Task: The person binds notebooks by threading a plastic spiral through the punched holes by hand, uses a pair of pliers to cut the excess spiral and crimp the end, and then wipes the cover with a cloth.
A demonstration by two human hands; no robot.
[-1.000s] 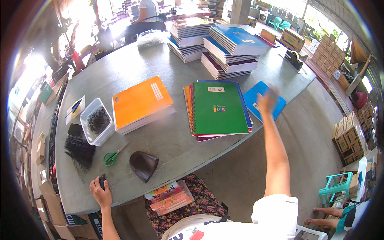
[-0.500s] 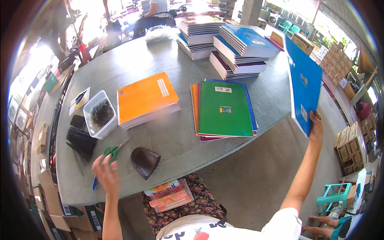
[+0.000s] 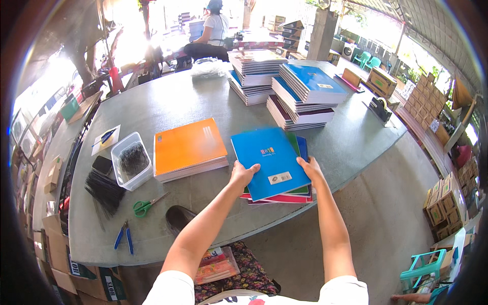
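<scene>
Both hands hold a blue spiral notebook [image 3: 262, 162] just above a small pile of notebooks; whether it touches the pile I cannot tell. My left hand [image 3: 244, 173] grips its left edge, thumb on the cover. On the right edge is my right hand [image 3: 311, 169], thumb also on top. Beneath, a green notebook [image 3: 304, 191] and a dark blue notebook [image 3: 303, 147] peek out, with reddish ones at the bottom. Left of the pile lies a stack of orange-covered books [image 3: 190, 147].
Tall notebook stacks [image 3: 307, 94] stand toward the back of the grey table [image 3: 173, 104]. At left are a clear tub [image 3: 131, 160] of black coils, loose black wires [image 3: 104, 193], green-handled scissors [image 3: 143, 207] and blue-handled pliers [image 3: 123, 238]. Another person [image 3: 211, 33] sits farther back.
The blue notebook has come from the far right to over the pile, now lying flatter. My left hand has left the tools near the scissors and taken hold of the notebook's left edge.
</scene>
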